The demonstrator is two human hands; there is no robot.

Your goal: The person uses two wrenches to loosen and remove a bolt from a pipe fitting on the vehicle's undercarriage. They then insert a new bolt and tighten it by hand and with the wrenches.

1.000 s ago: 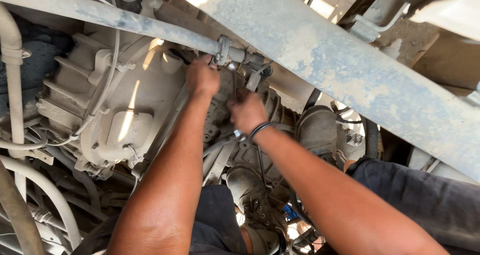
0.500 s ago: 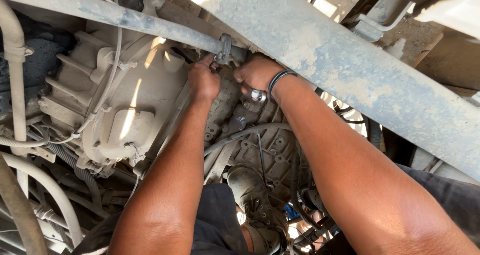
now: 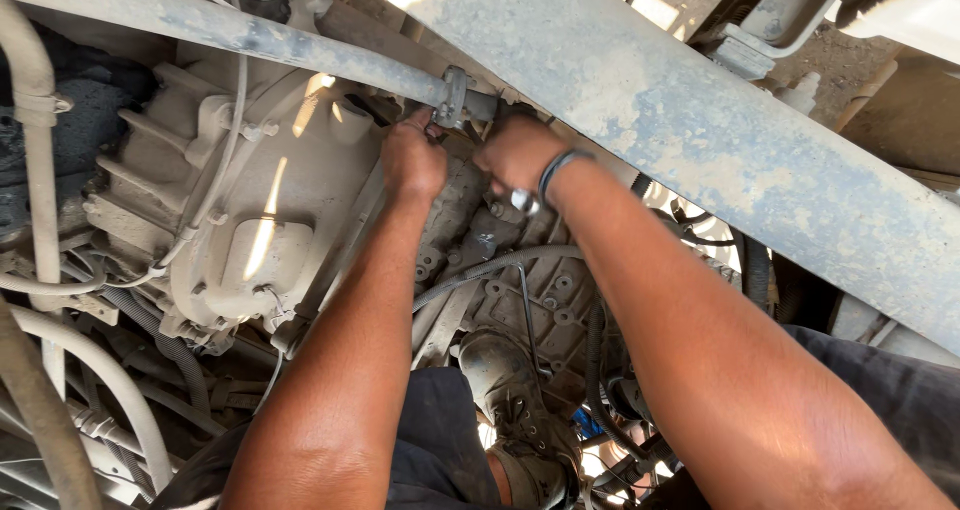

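Both of my arms reach up under a vehicle. My left hand (image 3: 412,160) is closed at a metal clamp (image 3: 453,97) on a dusty grey pipe (image 3: 240,35), its fingers pressed to the clamp's underside. My right hand (image 3: 515,155), with a dark band on its wrist, grips a shiny metal tool (image 3: 522,202) whose end shows below the palm, just right of the clamp. The two hands are close together beneath the pipe. What the fingertips touch is hidden.
A dusty beige gearbox housing (image 3: 250,210) sits to the left. A wide grey frame beam (image 3: 700,120) crosses diagonally at the right. Hoses and cables (image 3: 500,265) run below the hands. Pale tubes (image 3: 30,170) stand at the far left.
My right hand has risen from lower down to the clamp beside the left hand, and settled there with the tool. The left hand has stayed at the clamp.
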